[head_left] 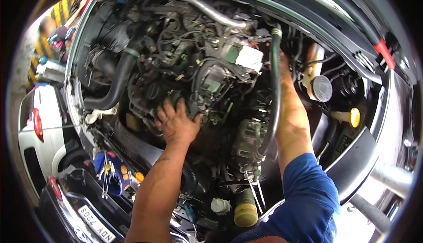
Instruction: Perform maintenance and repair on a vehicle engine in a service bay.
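I lean over an opened engine bay with both arms reaching in. My left hand [179, 122] lies with its fingers spread on a dark part at the near side of the engine [213, 82], beside a round black cap [153, 90]. It grips nothing that I can see. My right hand [284, 58] reaches deep toward the back of the bay, just right of a long black hose [276, 84]. The hose and surrounding parts hide its fingers, so what it touches cannot be made out. A bright white patch [250, 59] sits on the engine left of that hose.
A thick black hose [116, 82] curves at the left; a silver corrugated pipe [211, 13] crosses the back. At right are a reservoir with a grey cap [322, 88] and a yellow cap [354, 117]. A blue container [112, 174] sits at the front left edge, near parked cars.
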Motion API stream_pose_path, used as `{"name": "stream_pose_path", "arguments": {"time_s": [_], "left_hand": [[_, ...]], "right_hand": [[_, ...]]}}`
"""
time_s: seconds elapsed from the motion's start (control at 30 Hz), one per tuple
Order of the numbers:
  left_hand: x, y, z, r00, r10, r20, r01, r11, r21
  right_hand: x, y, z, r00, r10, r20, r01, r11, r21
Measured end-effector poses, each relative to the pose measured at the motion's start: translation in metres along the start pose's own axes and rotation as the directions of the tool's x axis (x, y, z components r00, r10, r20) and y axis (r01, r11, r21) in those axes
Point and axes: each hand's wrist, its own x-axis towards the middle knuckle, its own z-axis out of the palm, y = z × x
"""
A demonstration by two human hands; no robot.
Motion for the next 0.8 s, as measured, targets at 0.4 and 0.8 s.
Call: {"name": "stream_pose_path", "arguments": {"time_s": [0.4, 0.8], "left_hand": [[-0.007, 0.010, 0.003, 1.000, -0.011, -0.016, 0.013, 0.996, 0.089], [-0.003, 0.006, 0.011, 0.995, 0.024, -0.092, -0.016, 0.996, 0.084]], "right_hand": [[0.027, 0.026, 0.028, 0.600, -0.267, -0.754, 0.177, 0.964, -0.200], [0.038, 0.027, 0.022, 0.561, -0.262, -0.785, 0.106, 0.963, -0.246]]}}
